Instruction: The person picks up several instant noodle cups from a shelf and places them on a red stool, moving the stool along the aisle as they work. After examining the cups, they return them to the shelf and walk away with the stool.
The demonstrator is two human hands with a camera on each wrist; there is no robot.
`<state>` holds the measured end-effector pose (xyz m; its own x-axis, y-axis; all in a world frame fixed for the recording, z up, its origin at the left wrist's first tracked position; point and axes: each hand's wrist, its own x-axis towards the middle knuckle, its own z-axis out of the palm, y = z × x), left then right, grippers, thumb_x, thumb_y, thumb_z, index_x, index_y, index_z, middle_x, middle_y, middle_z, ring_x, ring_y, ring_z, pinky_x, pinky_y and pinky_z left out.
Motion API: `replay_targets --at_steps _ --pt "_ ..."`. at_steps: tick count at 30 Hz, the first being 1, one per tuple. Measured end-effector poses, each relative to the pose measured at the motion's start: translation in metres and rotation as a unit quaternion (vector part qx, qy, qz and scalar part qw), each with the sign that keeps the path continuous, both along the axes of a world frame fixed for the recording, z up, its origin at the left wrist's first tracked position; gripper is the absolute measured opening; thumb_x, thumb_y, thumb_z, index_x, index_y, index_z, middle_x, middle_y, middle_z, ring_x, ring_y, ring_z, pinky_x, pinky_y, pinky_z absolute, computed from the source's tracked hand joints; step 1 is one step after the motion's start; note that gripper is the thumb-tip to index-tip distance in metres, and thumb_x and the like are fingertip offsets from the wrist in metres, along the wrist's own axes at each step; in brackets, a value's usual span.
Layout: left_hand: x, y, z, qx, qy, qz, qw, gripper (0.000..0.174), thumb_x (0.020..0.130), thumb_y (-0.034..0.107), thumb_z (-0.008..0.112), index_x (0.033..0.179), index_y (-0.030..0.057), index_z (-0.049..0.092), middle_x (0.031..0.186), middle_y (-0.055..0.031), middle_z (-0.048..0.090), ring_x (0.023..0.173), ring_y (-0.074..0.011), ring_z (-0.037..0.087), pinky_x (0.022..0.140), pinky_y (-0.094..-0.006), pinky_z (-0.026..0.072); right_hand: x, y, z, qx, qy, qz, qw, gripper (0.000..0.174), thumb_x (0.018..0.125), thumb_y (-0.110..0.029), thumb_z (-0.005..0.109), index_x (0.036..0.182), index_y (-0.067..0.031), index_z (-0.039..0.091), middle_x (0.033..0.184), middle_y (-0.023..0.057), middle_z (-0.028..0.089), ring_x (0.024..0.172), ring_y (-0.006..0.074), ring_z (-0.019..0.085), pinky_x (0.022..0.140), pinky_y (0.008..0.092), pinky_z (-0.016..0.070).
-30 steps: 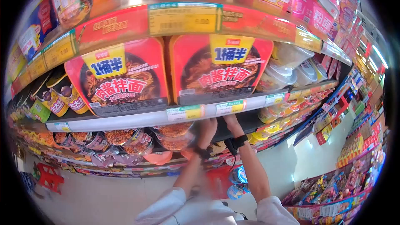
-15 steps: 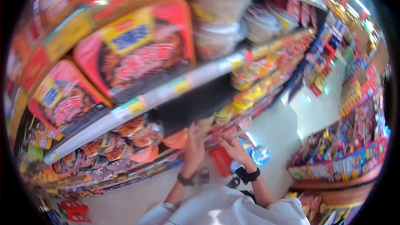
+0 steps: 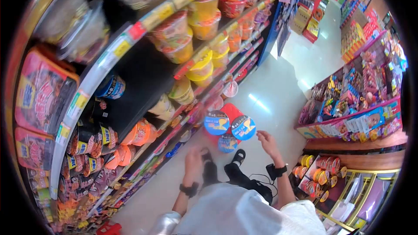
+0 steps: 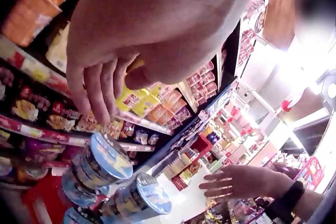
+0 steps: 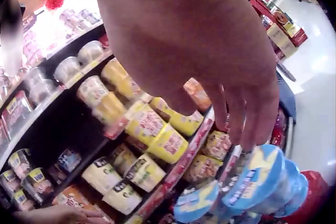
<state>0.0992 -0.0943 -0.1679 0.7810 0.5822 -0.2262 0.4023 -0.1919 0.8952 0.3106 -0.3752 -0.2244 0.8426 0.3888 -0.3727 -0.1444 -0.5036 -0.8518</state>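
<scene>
My left hand [image 3: 193, 163] hangs empty over the floor, left of several blue-lidded instant noodle cups [image 3: 217, 122]. On the other side, my right hand [image 3: 268, 146] is empty too, fingers stretched toward the nearest cup's lid. The cups stand in stacks on a red stool [image 3: 232, 109]. Seen from the left wrist, my left fingers [image 4: 100, 85] droop loosely just above the blue cups [image 4: 110, 155]. The right wrist view has my right fingers [image 5: 247, 113] pointing down close over the blue lids [image 5: 254, 176]. One blue cup [image 3: 114, 87] sits inside the dark shelf.
Shelves of yellow noodle cups [image 3: 202, 67], orange bowls [image 3: 143, 131] and red noodle boxes [image 3: 45, 89] run along my left. A snack bin [image 3: 348, 100] stands on the right, with a lower rack of cups [image 3: 320, 172] nearer me. Tiled floor [image 3: 278, 87] lies between.
Both hands have come out from under the shelf and back, ending on either side of the stool with the blue cups. The head view has swung right and down.
</scene>
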Motion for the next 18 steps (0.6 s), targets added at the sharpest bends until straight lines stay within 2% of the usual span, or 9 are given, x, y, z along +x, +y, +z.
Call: replay_targets --at_steps 2,4,7,9,11,13,16,17,18 --pt "0.028 -0.016 -0.029 0.015 0.076 -0.079 0.994 0.031 0.094 0.015 0.054 0.12 0.0004 0.059 0.097 -0.0121 0.07 0.093 -0.0195 0.067 0.084 -0.0306 0.0516 0.015 -0.011 -0.016 -0.045 0.001 0.003 0.999 0.043 0.096 -0.032 0.052 0.124 -0.0001 0.059 0.117 0.0198 0.065 0.107 0.03 0.064 0.091 0.0371 0.0491" --pt "0.043 -0.036 -0.102 0.041 0.069 -0.112 0.991 0.038 0.094 0.023 0.056 0.123 -0.0012 0.057 0.093 -0.014 0.071 0.09 -0.0221 0.068 0.079 -0.0331 0.0526 0.026 -0.014 -0.035 -0.068 0.009 0.003 0.998 0.046 0.094 -0.034 0.053 0.126 -0.0007 0.057 0.119 0.021 0.064 0.11 0.0322 0.063 0.092 0.038 0.0485" --pt "0.086 -0.065 -0.132 0.013 0.148 -0.159 0.976 0.031 0.096 0.023 0.045 0.11 -0.0013 0.057 0.095 -0.0218 0.065 0.089 -0.0376 0.064 0.074 -0.048 0.0488 0.039 -0.008 -0.087 -0.072 0.006 0.007 0.997 0.051 0.094 -0.034 0.054 0.134 -0.0023 0.05 0.125 0.0212 0.061 0.113 0.0324 0.06 0.094 0.0381 0.0471" --pt "0.098 -0.07 -0.204 0.117 0.093 -0.196 0.969 0.033 0.096 0.024 0.045 0.116 -0.0007 0.054 0.101 -0.0252 0.064 0.095 -0.0417 0.061 0.078 -0.0506 0.0476 0.041 0.002 -0.11 -0.075 -0.017 0.026 0.997 0.053 0.095 -0.032 0.053 0.14 -0.0039 0.044 0.128 0.0187 0.059 0.11 0.03 0.061 0.094 0.0377 0.0469" --pt "0.107 -0.081 -0.223 0.113 0.069 -0.173 0.976 0.033 0.096 0.023 0.044 0.118 -0.0008 0.052 0.1 -0.0238 0.064 0.091 -0.0383 0.062 0.076 -0.0483 0.0485 0.039 0.007 -0.102 -0.011 -0.006 0.035 0.999 0.055 0.094 -0.03 0.054 0.142 -0.0063 0.042 0.128 0.0187 0.059 0.114 0.0301 0.059 0.097 0.0381 0.0446" --pt "0.127 -0.092 -0.209 0.001 0.073 -0.088 0.993 0.031 0.095 0.018 0.044 0.118 -0.0014 0.051 0.092 -0.0177 0.064 0.078 -0.0274 0.066 0.068 -0.0411 0.0516 0.039 0.008 -0.096 0.01 0.027 0.04 0.999 0.056 0.094 -0.029 0.054 0.143 -0.0076 0.041 0.127 0.0187 0.06 0.117 0.0301 0.056 0.1 0.0381 0.0425" --pt "0.135 -0.091 -0.211 -0.068 0.181 -0.073 0.978 0.04 0.097 0.026 0.041 0.126 -0.0014 0.045 0.109 -0.0301 0.061 0.099 -0.048 0.058 0.084 -0.0532 0.046 0.041 0.006 -0.095 -0.01 0.077 0.054 0.996 0.055 0.092 -0.028 0.055 0.142 -0.0074 0.043 0.127 0.0183 0.06 0.119 0.0297 0.055 0.102 0.0378 0.0403" --pt "0.133 -0.092 -0.213 -0.088 0.151 -0.07 0.982 0.041 0.097 0.027 0.041 0.126 -0.0014 0.045 0.109 -0.0303 0.061 0.099 -0.0481 0.058 0.084 -0.0534 0.046 0.04 0.003 -0.094 -0.009 0.068 0.067 0.995 0.054 0.092 -0.027 0.056 0.141 -0.0069 0.044 0.127 0.0179 0.06 0.12 0.0295 0.054 0.103 0.0378 0.04" --pt "0.126 -0.092 -0.237 -0.108 0.119 -0.067 0.985 0.042 0.097 0.028 0.041 0.127 -0.0014 0.044 0.108 -0.0304 0.061 0.099 -0.0482 0.059 0.084 -0.0537 0.046 0.041 0.001 -0.092 -0.007 0.058 0.082 0.995 0.054 0.092 -0.027 0.056 0.141 -0.0065 0.044 0.127 0.0176 0.06 0.12 0.0293 0.054 0.103 0.0377 0.0396"
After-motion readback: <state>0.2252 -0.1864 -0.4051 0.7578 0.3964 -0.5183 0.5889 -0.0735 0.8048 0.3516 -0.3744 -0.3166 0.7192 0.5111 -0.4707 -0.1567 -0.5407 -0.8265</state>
